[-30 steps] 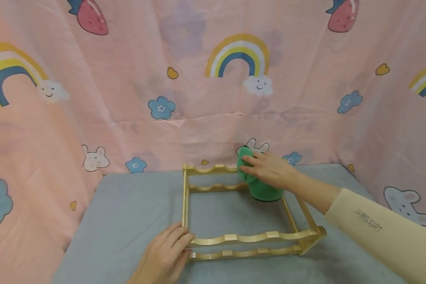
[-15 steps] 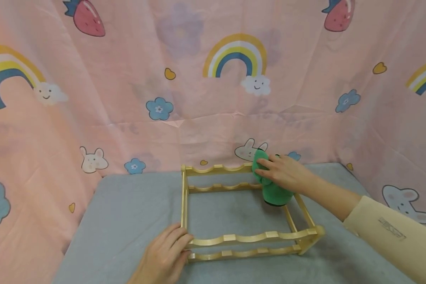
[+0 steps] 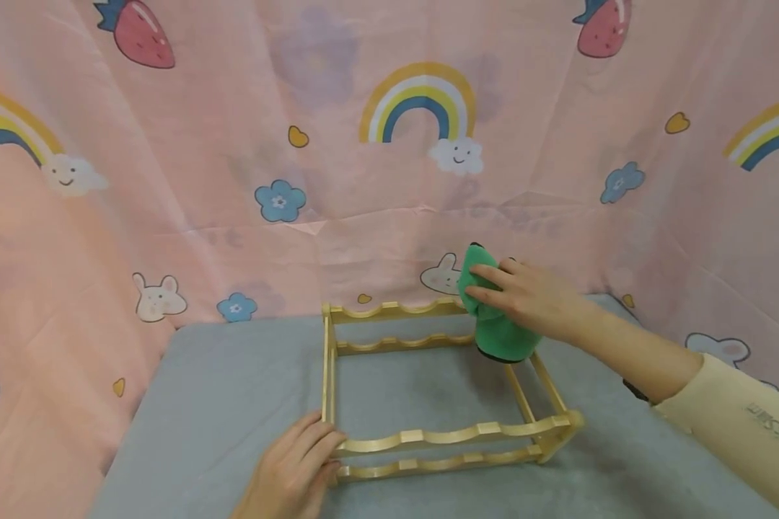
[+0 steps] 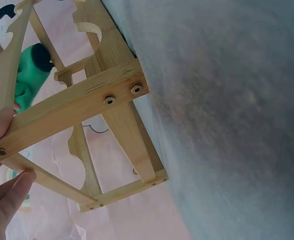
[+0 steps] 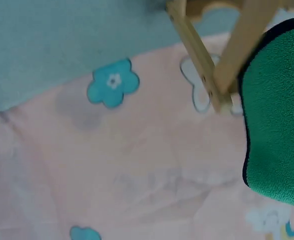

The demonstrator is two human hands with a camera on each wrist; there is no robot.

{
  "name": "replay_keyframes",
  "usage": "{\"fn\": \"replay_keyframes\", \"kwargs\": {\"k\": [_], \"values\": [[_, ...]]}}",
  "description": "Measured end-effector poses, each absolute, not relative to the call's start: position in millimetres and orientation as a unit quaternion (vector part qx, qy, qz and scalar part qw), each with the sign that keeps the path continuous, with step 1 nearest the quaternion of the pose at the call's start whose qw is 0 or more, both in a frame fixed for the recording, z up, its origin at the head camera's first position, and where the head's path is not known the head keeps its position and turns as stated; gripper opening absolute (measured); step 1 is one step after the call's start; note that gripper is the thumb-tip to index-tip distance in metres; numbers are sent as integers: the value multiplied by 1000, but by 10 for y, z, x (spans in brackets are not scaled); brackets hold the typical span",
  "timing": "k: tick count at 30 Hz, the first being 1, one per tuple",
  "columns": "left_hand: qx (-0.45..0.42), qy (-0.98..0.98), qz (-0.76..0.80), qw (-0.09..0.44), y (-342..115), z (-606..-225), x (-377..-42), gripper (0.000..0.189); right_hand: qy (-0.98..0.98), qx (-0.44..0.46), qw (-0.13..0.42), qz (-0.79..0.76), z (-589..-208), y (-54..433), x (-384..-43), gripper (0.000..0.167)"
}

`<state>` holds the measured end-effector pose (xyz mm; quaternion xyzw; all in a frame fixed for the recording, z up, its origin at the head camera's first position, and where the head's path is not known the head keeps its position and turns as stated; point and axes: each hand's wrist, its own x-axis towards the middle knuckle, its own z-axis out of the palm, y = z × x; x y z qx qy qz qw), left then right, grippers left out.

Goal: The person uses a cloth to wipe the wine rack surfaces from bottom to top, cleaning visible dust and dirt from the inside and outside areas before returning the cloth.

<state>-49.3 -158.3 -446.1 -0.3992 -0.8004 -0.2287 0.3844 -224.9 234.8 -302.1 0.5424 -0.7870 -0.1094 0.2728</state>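
Observation:
A pale wooden rack (image 3: pixel 448 435) with wavy scalloped rails stands on the grey-blue table. My left hand (image 3: pixel 295 461) grips its front left corner; in the left wrist view the thumb and fingers (image 4: pixel 16 192) hold the end bars. Over the back right corner, my right hand (image 3: pixel 535 299) holds a green cloth (image 3: pixel 506 340) with dark edging, bunched under the fingers and hanging down. That corner is hidden behind the cloth in the head view. The right wrist view has the cloth (image 5: pixel 282 115) beside the rack's end; whether they touch I cannot tell.
Grey-blue fabric covers the table (image 3: pixel 214 404), which shows on both sides of the rack. A pink printed curtain (image 3: pixel 234 245) hangs close behind the table and along its sides. A small dark object (image 3: pixel 635 390) shows partly beneath the right forearm.
My right hand has carried the cloth rightward along the back rail to the far right corner, then lifted it slightly. The left hand keeps its grip on the rack; the head view has shifted a little.

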Motion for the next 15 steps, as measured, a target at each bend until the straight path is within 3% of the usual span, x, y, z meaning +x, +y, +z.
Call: {"fn": "replay_keyframes", "kwargs": {"k": [11,15], "values": [[-417,-781,-293,360,-1695,-4468,-612,33,-806,498,310,-82,-2686,2805,-2225,74],[-416,-779,-321,342,-1768,-4448,-679,16,-811,485,321,-69,-2663,2998,-2216,78]]}}
